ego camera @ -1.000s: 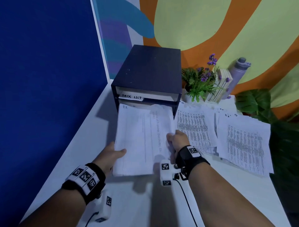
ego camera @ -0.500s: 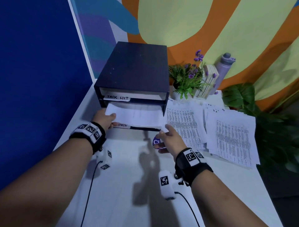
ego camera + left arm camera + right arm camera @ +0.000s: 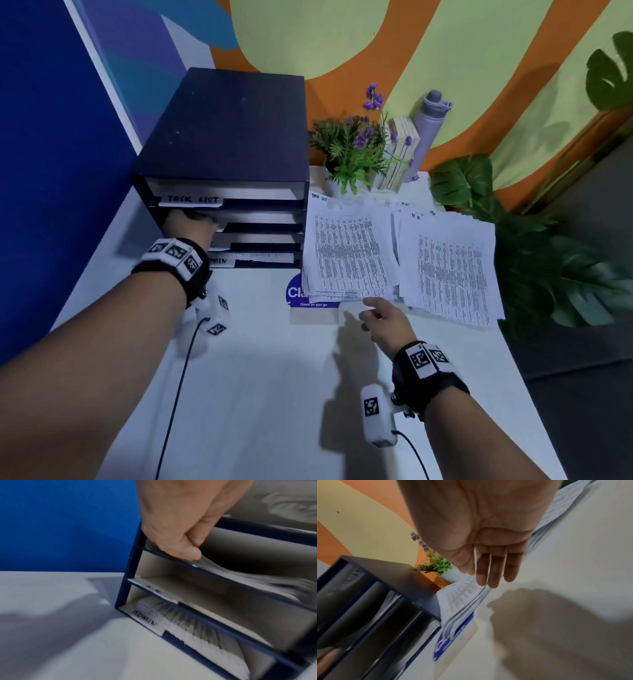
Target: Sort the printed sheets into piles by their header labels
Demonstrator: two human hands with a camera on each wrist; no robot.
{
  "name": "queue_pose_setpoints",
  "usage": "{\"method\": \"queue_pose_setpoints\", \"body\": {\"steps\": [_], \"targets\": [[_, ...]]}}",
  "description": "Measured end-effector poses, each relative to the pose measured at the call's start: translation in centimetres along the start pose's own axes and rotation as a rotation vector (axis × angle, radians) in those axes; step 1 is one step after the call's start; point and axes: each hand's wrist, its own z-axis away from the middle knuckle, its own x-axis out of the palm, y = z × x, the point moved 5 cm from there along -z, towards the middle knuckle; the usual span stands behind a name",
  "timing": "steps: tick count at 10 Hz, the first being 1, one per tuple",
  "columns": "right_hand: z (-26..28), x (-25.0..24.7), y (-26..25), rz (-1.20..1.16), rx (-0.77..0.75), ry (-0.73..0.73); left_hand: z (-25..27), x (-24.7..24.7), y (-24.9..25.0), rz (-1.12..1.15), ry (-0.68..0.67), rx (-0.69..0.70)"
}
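1. Your left hand point(image 3: 191, 224) is tucked into the second slot of the dark blue paper organiser point(image 3: 233, 144), just under the "TASK LIST" tag point(image 3: 193, 199). In the left wrist view its thumb and curled fingers pinch the near edge of a sheaf of sheets point(image 3: 240, 577) lying in that slot.
2. Your right hand point(image 3: 383, 320) hovers over the white counter point(image 3: 274, 394), holding nothing, fingers straight and together, tips pointing at the near edge of the "TASK LIST" pile point(image 3: 349, 253).
3. That pile lies just ahead of the right fingertips, touching the organiser's right side, its long axis running away from you. The right wrist view shows the fingertips right at its fanned corner; I cannot tell if they touch it.
4. The "H.R" pile point(image 3: 448, 263) sits further right, overlapping its neighbour.
5. My read: the right hand is clearly the nearer one for the next pile, and a short reach forward should do it.
6. The bottom slot, tagged "ADMIN" point(image 3: 145, 620), already holds sheets.
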Motion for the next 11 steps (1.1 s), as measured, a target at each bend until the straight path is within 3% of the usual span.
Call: {"method": "queue_pose_setpoints", "body": {"steps": [1, 2, 3, 4, 7, 8, 9, 10, 11], "targets": [[-0.7, -3.0, 1.7, 0.084, -0.016, 0.118, 3.3, 1.5, -0.9, 0.133, 0.092, 0.054], [-1.5, -7.1, 2.9, 0.219, -0.046, 0.253, 6.3, 4.9, -3.1, 0.189, -0.106, 0.041], [-2.7, -11.7, 4.4, 0.342, -0.025, 0.396, 8.9, 9.2, -4.1, 0.022, -0.407, 0.036], [-3.7, -16.0, 6.3, 0.419, 0.053, 0.513, 10.4, 12.4, -4.4, -0.221, -0.531, -0.025], [-8.7, -22.4, 11.1, 0.263, 0.284, 0.372, 12.8, 18.7, -1.1, -0.477, -0.424, -0.088], [-10.6, -22.5, 11.9, 0.168, 0.284, 0.324, 13.3, 20.2, 0.1, -0.567, -0.388, -0.092], [-11.7, -22.6, 12.0, 0.136, 0.236, 0.371, 13.1, 21.8, 0.1, -0.637, -0.391, -0.105], [-12.2, -23.0, 11.2, 0.001, 0.152, 0.422, 12.6, 22.6, -0.4, -0.57, -0.369, -0.129], [-12.1, -22.5, 10.6, -0.117, 0.139, 0.379, 12.4, 22.6, -0.7, -0.56, -0.319, -0.139]]}}
